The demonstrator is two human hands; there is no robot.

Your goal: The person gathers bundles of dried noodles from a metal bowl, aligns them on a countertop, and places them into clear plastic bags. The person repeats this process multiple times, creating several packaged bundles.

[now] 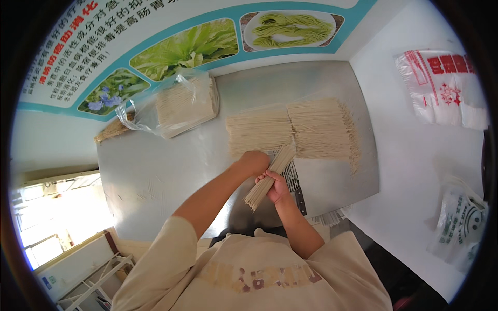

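Note:
A bundle of dried noodles (268,179) lies slanted in front of me, and my right hand (277,186) is closed around its lower half. My left hand (255,161) is bent inward against the left side of the bundle; its fingers are hidden, so its hold is unclear. Beneath the bundle is a long knife with a black riveted handle (300,201) and a dark-patterned blade (291,177). Beyond my hands, loose straight noodles lie in two flat rows side by side, a left row (258,130) and a right row (321,128) with a ragged outer end.
A clear plastic bag (146,112) partly covers a stack of noodles (186,103) at the back left of the metal table (155,171). Behind it lies a brown bristly object (114,130). Plastic bags (443,87) hang on the right wall. Noodle scraps lie at the left.

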